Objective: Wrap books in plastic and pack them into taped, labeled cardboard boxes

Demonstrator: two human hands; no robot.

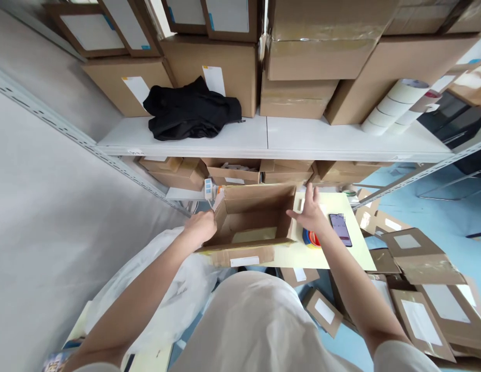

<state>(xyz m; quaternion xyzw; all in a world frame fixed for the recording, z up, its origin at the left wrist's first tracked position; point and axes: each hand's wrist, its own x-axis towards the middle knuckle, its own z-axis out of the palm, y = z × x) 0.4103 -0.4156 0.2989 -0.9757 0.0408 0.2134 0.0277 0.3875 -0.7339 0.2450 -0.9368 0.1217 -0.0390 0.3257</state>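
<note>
A cardboard box (246,206) stands with its top open on the pale yellow table (283,257). At its bottom a pale yellow patch shows; I cannot tell if it is a sheet or the tabletop. My left hand (201,227) is closed on the box's left edge, fingers mostly hidden. Beside the right wall, my right hand (310,211) is open with thumb and fingers apart, the thumb close to the rim. Under the right wrist lies a roll of tape (311,238) with a red and blue core. A phone (340,230) lies farther right.
Ahead runs a grey shelf (233,151) with stacked cartons, a black cloth (194,109) and white rolls (395,106). A small white device (208,190) is left of the box. Clear plastic wrap (178,289) bulges at left. Several cartons (419,253) cover the floor at right.
</note>
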